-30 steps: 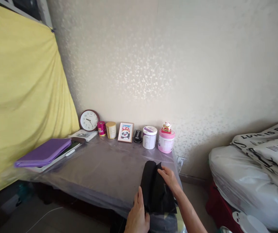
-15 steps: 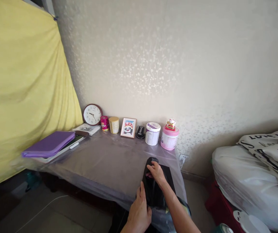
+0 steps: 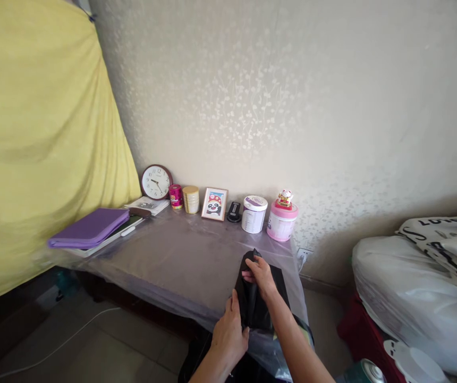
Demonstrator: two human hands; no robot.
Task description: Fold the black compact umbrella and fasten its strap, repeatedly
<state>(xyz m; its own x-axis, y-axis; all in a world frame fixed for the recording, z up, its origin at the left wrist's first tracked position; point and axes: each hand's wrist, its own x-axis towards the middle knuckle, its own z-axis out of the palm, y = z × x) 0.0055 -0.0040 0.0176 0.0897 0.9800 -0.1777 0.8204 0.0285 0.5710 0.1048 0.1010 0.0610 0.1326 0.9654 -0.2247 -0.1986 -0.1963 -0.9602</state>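
A black, flat, flexible item [image 3: 263, 314], which looks like a bag of thin material, lies on the right front corner of the table. My left hand [image 3: 230, 331] is at its lower left edge, thumb and fingers around that side. At the far end, my right hand [image 3: 259, 275] pinches the black material, with some fingers tucked behind a raised fold. A small peak of the material sticks up above those fingers. My right forearm covers part of the item's right side.
Along the wall stand a clock [image 3: 157, 182], a pink can [image 3: 176, 197], a ribbed yellow-lidded jar [image 3: 191, 200], a panda picture frame [image 3: 214, 204], a white tub [image 3: 254, 215] and a pink tub [image 3: 281, 223]. A purple folder [image 3: 89, 229] lies left. White bags [image 3: 407, 287] sit right.
The view has shifted slightly. My right hand has pulled the far end of the black material up into a pointed fold. My left hand stays at the lower left edge.
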